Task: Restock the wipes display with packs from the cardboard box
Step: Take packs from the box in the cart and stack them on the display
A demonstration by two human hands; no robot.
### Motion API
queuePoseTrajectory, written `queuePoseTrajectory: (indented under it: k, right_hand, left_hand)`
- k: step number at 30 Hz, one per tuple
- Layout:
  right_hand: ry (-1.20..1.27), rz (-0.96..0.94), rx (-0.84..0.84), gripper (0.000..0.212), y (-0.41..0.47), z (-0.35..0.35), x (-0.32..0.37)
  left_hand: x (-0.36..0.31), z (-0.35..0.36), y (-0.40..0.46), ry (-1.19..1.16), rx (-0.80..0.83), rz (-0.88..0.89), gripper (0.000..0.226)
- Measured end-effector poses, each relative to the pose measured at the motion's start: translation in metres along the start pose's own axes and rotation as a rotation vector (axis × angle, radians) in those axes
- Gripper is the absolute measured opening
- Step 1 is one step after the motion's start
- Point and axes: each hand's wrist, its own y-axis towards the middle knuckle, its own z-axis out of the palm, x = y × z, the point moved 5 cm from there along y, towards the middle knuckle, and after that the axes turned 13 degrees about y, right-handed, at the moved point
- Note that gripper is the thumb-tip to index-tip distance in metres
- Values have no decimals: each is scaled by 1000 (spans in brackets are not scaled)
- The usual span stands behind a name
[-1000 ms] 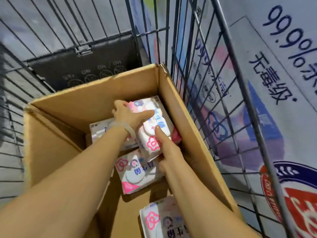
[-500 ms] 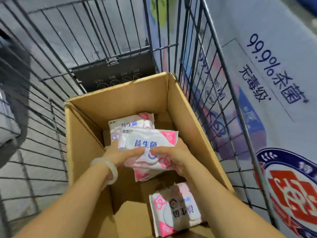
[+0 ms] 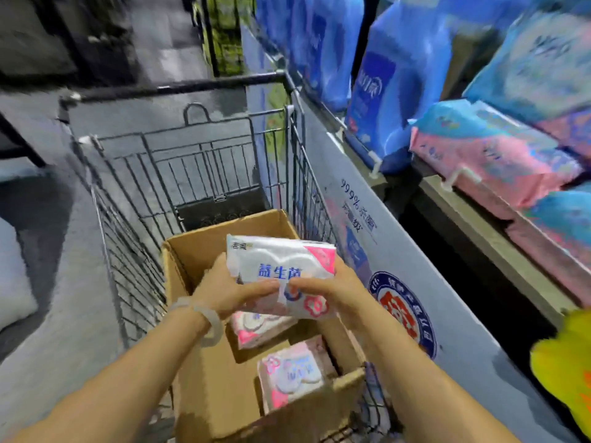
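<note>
1. Display shelf (image 3: 499, 247) runs along the right side, up and right of both hands. It carries blue and pink bagged goods (image 3: 492, 155); a dark gap shows below its front edge. Judged: the packs must travel right and upward, so the right hand leads.
2. Wire cart (image 3: 134, 251) holds the cardboard box (image 3: 208, 388). The cart's right wall lies close against a printed white panel (image 3: 415, 273), so the open route out of the box is straight up, then over the cart rim.
3. Cardboard box: top open, near wall low. Two more packs lie inside: one (image 3: 259, 327) directly under the hands, one (image 3: 291, 375) nearer the camera.
4. Held wipes packs (image 3: 281, 266): a small stack, apparently two, raised above the box. Long axis runs left to right, printed face toward the camera.
5. Left hand (image 3: 224, 292) grips the stack's left end, thumb across the front, fingers curled behind. White bangle (image 3: 208, 318) on that wrist.
6. Right hand (image 3: 329, 292) grips the right end the same way; the thumb tips nearly meet at the middle of the front face.
7. Blur is heavy; I cannot tell the exact pack count.
</note>
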Motion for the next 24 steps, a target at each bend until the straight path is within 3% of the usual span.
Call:
queuePoseTrajectory:
  k: [4,12,18,24]
  right_hand:
    - [-5,-82,-60,74,-86,-4,21]
    - [46,-278,-359,64,-312,-23,19]
    - [103,-405,-604,66,-486,-67,14]
    - [107,-489,-818,51,-677,-114,6]
  left_hand:
    - [-57,6,-59,46,33,132,36]
    - [-147,57,-220,169,205,432,29]
    - [-227,136,-330,153,382,633,39]
    - [-315,238,-454,178,492,865,53]
